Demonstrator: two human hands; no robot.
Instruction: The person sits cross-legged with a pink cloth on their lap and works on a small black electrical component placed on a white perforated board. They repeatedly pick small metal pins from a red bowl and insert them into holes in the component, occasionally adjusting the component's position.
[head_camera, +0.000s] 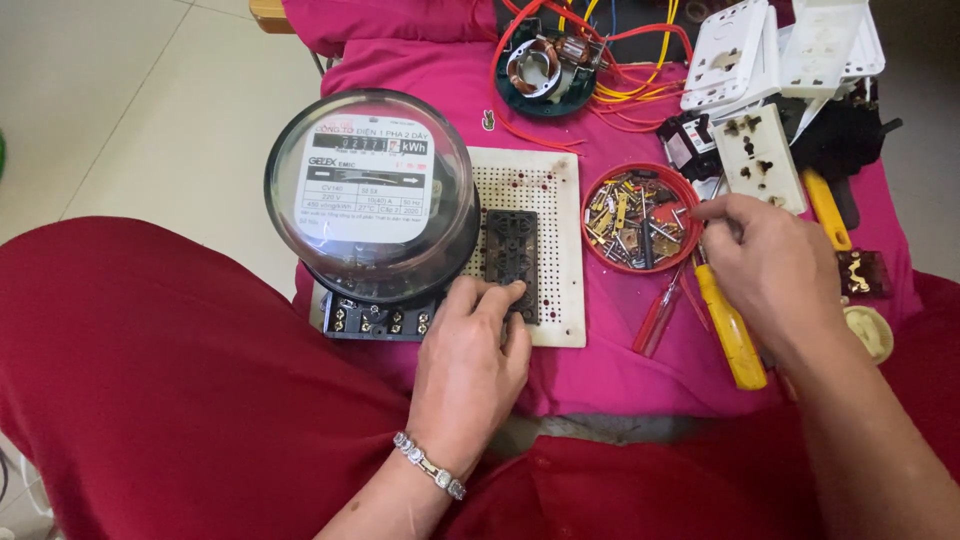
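My left hand (470, 345) rests on the lower edge of a white perforated board (555, 185), its fingertips touching the bottom of a black socket insert (511, 245) lying on the board. A round electricity meter (368, 190) with a clear dome sits on the board's left side. My right hand (770, 265) hovers at the right rim of a red round lid (640, 220) holding several small metal contacts and screws; its fingertips pinch near the rim, and what they hold is hidden. A yellow-handled screwdriver (732, 335) lies under that hand.
A pink cloth (420, 60) covers the work surface. A red-handled tester screwdriver (658, 318) lies beside the yellow one. White socket plates (760, 60) are stacked at the back right, and a motor coil with red and yellow wires (548, 70) sits at the back. My legs are in red trousers.
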